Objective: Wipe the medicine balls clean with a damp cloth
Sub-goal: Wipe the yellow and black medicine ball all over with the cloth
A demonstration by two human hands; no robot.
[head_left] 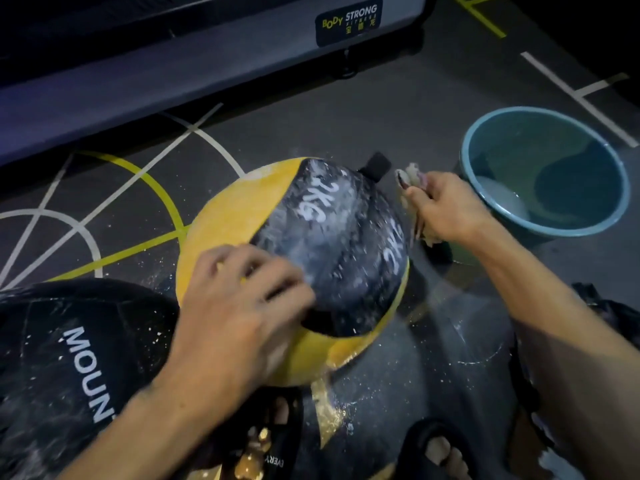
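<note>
Two hands are at work around the yellow-and-black medicine ball (294,268), which sits on the dark floor (346,109) and serves as the landmark. The left hand (239,306) lies on the ball's near-left side, fingers spread and somewhat bent over the curve, steadying it rather than gripping; motion blur hides the fingertips. The right hand (446,206) is just off the ball's far-right side, fingers curled around a bunched pale cloth (410,183), which looks close to the ball's skin, though contact cannot be confirmed.

The ball is marked 2KG, so it is probably only moderately heavy; its surface looks smooth and is smeared with white residue, likely slick once wet. Being round, it will tend to roll under wiping pressure, so a flat palm on top or side seems the best hold. A small black tab (375,166) projects at its far side.

Left of the ball rests a second, black medicine ball (69,368), speckled white. Right of it stands a blue bucket (620,199) holding water.
</note>
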